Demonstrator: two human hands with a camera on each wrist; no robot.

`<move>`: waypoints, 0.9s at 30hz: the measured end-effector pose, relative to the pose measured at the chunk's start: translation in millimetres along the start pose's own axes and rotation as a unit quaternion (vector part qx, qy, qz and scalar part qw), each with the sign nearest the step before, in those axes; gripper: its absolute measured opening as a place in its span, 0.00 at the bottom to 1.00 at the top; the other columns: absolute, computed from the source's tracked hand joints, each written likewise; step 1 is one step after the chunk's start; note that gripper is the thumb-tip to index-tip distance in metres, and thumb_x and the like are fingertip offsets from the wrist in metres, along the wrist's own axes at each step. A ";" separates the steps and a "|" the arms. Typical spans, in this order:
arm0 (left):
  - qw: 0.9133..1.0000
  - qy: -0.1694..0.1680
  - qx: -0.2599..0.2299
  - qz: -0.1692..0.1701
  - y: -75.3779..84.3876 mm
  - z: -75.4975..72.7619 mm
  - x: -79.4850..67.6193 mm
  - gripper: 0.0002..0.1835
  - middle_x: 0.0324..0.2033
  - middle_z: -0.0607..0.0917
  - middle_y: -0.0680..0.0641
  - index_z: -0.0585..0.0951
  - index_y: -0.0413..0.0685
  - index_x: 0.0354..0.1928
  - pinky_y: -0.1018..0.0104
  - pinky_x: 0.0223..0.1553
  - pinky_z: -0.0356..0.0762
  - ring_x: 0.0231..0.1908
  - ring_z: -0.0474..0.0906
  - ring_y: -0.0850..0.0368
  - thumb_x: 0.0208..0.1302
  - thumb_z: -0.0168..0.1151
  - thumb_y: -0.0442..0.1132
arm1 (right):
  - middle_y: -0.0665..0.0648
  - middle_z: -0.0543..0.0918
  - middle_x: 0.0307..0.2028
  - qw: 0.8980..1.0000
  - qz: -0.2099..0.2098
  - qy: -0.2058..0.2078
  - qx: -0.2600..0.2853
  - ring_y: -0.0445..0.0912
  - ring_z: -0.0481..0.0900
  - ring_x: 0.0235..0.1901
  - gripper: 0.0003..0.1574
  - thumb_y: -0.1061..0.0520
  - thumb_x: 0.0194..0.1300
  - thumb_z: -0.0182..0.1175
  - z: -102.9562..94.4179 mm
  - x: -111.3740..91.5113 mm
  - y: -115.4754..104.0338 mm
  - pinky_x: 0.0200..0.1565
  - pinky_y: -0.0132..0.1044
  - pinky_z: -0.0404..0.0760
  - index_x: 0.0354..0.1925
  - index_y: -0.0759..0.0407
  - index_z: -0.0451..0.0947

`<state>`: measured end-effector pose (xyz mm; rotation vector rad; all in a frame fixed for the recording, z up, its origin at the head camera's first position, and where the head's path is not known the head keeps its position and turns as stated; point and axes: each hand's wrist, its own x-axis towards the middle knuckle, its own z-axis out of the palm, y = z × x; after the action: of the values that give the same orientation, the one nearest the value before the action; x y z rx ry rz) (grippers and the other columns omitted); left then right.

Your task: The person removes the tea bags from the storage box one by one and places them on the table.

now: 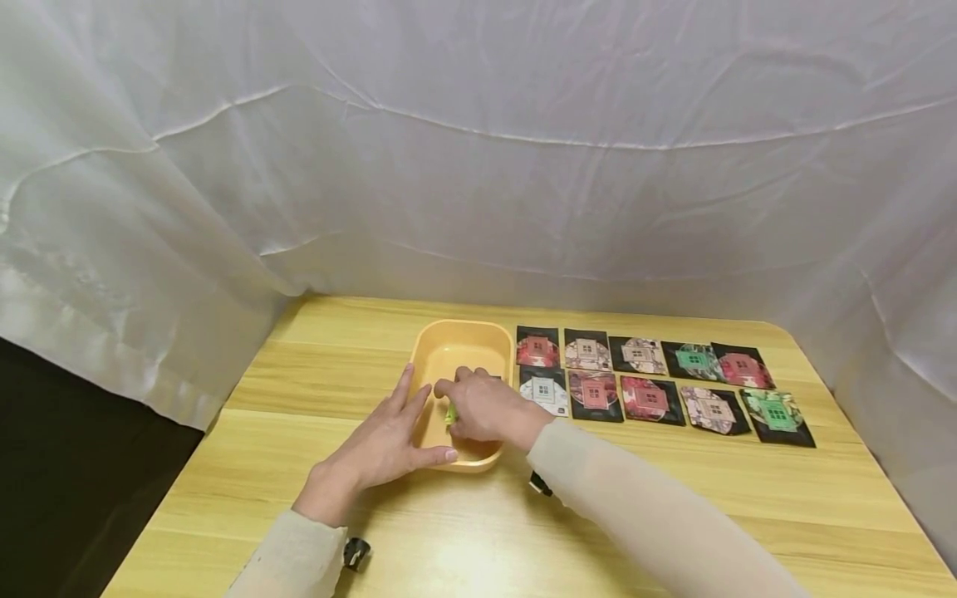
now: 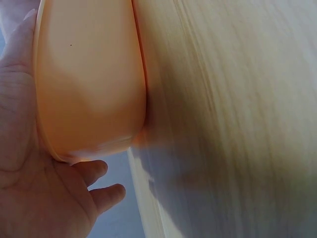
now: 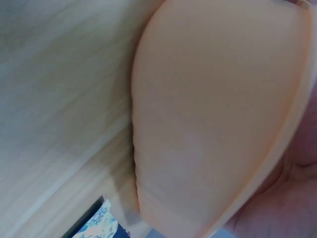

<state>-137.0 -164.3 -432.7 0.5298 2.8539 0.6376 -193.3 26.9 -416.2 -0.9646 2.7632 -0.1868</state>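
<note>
An orange-yellow plastic bin (image 1: 463, 330) stands on the table. My left hand (image 1: 381, 440) lies with spread fingers along its left and near rim; in the left wrist view that hand (image 2: 39, 193) touches the bin's outer wall (image 2: 94, 74). My right hand (image 1: 486, 407) reaches inside the bin with bent fingers. It pinches a bright green item (image 1: 451, 414), probably a packet, mostly hidden under the hand. In the right wrist view the bin's wall (image 3: 213, 109) covers the fingers, and only part of the palm (image 3: 287, 198) shows.
Right of the bin lie two rows of flat black packets, among them a red-labelled one (image 1: 537, 347), a white-labelled one (image 1: 543, 391) and a green-labelled one (image 1: 777, 413). A pale curtain (image 1: 523, 208) hangs behind the wooden table (image 1: 299, 390).
</note>
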 end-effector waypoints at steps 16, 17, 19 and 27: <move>1.000 -0.008 -0.006 -0.013 -0.3 1.1 -1.0 0.61 0.77 0.26 0.52 0.50 0.54 0.78 0.37 0.68 0.61 0.72 0.52 0.33 0.48 0.51 0.82 | 0.51 0.77 0.47 0.999 -0.012 0.032 0.022 0.46 0.75 0.43 0.29 0.44 0.56 0.70 -36.6 -13.7 2.8 0.41 0.38 0.80 0.55 0.47 0.76; 1.000 -0.008 -0.006 -0.015 -0.1 1.2 -0.8 0.61 0.77 0.26 0.52 0.50 0.54 0.78 0.37 0.68 0.61 0.72 0.52 0.33 0.49 0.52 0.82 | 0.51 0.77 0.47 0.999 -0.010 0.037 0.024 0.46 0.75 0.43 0.29 0.43 0.56 0.70 -42.5 -16.3 3.9 0.40 0.38 0.80 0.55 0.46 0.76; 1.000 -0.009 -0.006 -0.021 0.2 1.4 -0.3 0.60 0.77 0.27 0.51 0.50 0.55 0.78 0.37 0.67 0.62 0.72 0.53 0.33 0.49 0.54 0.81 | 0.51 0.76 0.48 0.999 -0.005 0.045 0.025 0.45 0.74 0.43 0.29 0.43 0.56 0.70 -54.2 -22.3 6.8 0.39 0.37 0.80 0.55 0.45 0.76; 0.999 -0.006 -0.005 -0.031 1.2 0.9 1.5 0.61 0.77 0.27 0.51 0.51 0.56 0.77 0.36 0.66 0.62 0.71 0.55 0.31 0.47 0.57 0.80 | 0.50 0.76 0.46 0.997 0.026 0.077 0.005 0.44 0.73 0.41 0.28 0.47 0.53 0.69 -81.8 -52.5 32.6 0.38 0.37 0.78 0.53 0.47 0.77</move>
<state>-137.7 -162.4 -433.0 0.4406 2.8414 0.6355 -192.1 89.3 -334.8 -0.9112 2.9203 -0.2789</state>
